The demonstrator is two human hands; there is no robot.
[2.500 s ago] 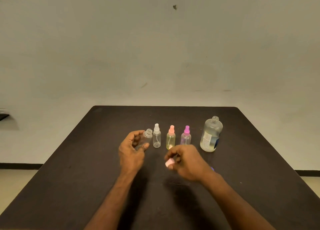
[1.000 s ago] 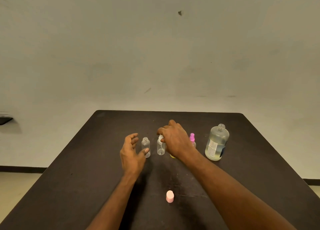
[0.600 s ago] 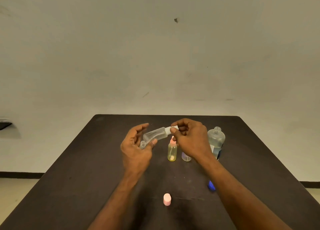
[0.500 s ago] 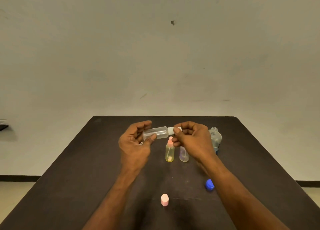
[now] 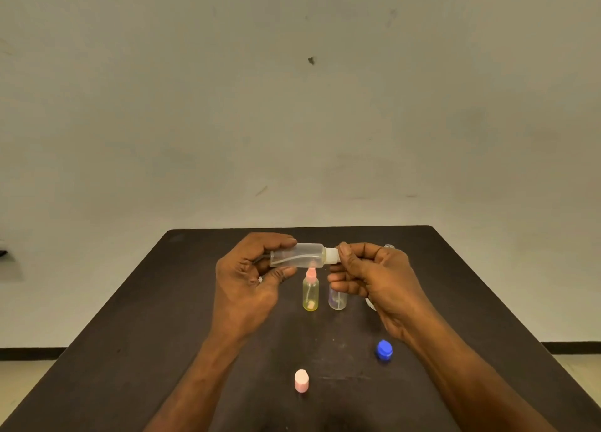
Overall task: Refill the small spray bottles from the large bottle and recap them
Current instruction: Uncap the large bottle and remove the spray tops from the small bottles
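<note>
Head view. Pale wall behind; dark table [image 5: 136,318] below. Clear spray bottle [image 5: 297,255] is held sideways above the table: its base end is gripped by the left hand [image 5: 247,285], its white cap [image 5: 332,256] is pinched by the right hand [image 5: 374,279]. Directly beneath the bottle a yellow bottle [image 5: 310,293] stands upright; a clear one [image 5: 337,300] just right. Nearer the person, a pink cap [image 5: 301,380] and a blue cap [image 5: 384,350] are seen. Large bottle mostly hidden behind the right hand.
</note>
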